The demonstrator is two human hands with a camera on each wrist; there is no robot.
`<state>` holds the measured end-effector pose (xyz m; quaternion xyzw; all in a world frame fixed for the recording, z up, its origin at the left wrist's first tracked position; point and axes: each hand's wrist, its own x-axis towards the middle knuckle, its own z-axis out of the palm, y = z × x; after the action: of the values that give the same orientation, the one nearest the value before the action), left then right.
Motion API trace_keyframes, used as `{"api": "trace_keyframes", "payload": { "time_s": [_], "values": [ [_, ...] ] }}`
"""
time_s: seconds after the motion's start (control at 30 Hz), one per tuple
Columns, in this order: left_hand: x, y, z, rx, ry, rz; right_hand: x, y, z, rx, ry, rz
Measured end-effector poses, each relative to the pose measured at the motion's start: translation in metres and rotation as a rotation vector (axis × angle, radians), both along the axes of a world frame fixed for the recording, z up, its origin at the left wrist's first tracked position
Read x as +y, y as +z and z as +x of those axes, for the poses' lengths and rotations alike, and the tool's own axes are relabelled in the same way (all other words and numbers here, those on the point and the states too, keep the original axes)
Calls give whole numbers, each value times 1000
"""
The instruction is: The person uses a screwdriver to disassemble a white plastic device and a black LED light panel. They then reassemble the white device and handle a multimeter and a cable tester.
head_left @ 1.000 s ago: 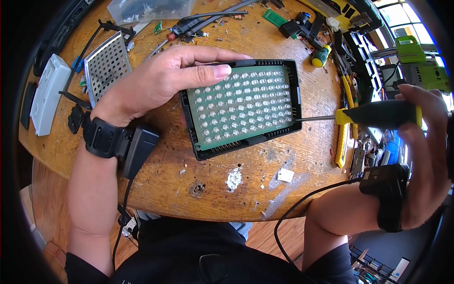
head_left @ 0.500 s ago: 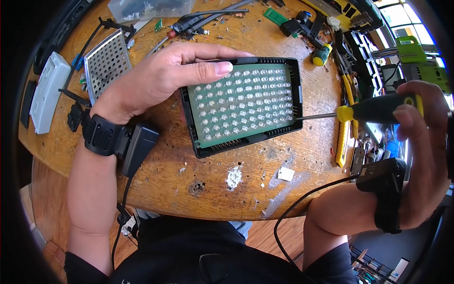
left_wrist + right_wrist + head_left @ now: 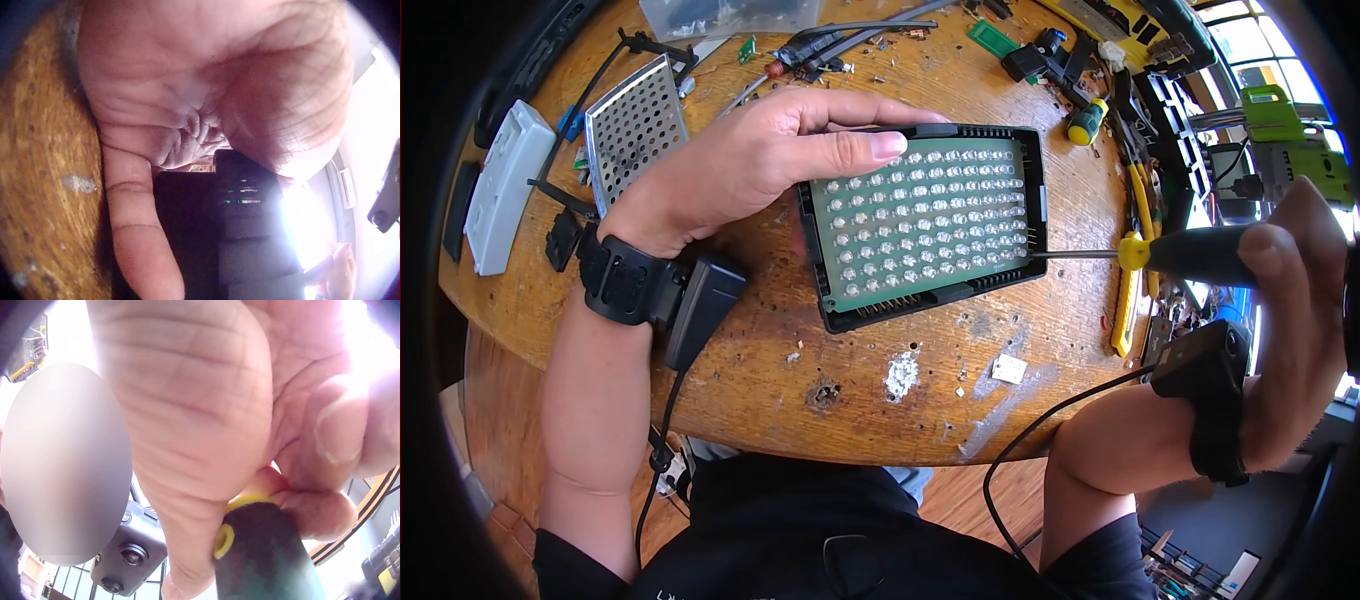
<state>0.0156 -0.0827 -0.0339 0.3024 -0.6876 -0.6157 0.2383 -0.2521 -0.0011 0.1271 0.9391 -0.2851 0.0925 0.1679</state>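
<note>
My left hand [image 3: 750,165] holds a black-framed LED panel [image 3: 930,215] by its left and far side, with the thumb lying over the frame onto the green board and rows of clear LEDs. From below, in the left wrist view, a finger stretches under the dark housing [image 3: 187,231]. My right hand [image 3: 1295,285] grips a screwdriver [image 3: 1200,252] by its dark green and yellow handle. The shaft points left, its tip right at the panel's right edge near the board's corner. In the right wrist view, thumb and fingers close around the handle's butt [image 3: 265,550].
Left of the panel lie a perforated metal plate [image 3: 640,125] and a white plastic casing [image 3: 512,190]. A yellow cutter [image 3: 1128,312], a stubby screwdriver [image 3: 1088,122] and more tools line the right side. Cables and small parts scatter at the back near a clear bin [image 3: 730,15].
The right thumb and fingers have shifted round the screwdriver handle, now covering its yellow end. The tip remains at the panel's right edge. The left hand keeps its hold, with the view slightly shifted.
</note>
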Motion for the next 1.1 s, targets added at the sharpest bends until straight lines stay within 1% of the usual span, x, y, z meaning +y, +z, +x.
{"api": "trace_keyframes", "payload": {
  "time_s": [0.07,0.13,0.23,0.43,0.73,0.77,0.83,1.1],
  "values": [
    [0,0,0,4,-1,-8,3,5,-11,1,5,-10],
    [0,0,0,4,-6,-10,12,17,-39,87,-363,54],
    [0,1,-1,62,-27,-23,16,16,-37,24,-394,80],
    [0,0,-3,96,-22,-30,21,13,-24,-164,-480,157],
    [0,1,-3,87,-19,-30,23,8,-7,-449,-593,272],
    [0,1,-3,87,-20,-29,21,13,-10,-448,-593,272],
    [0,1,-3,97,-17,-32,13,28,-18,-166,-411,406],
    [-1,1,-1,57,-21,-38,12,25,-14,-178,-466,412]
  ]
}}
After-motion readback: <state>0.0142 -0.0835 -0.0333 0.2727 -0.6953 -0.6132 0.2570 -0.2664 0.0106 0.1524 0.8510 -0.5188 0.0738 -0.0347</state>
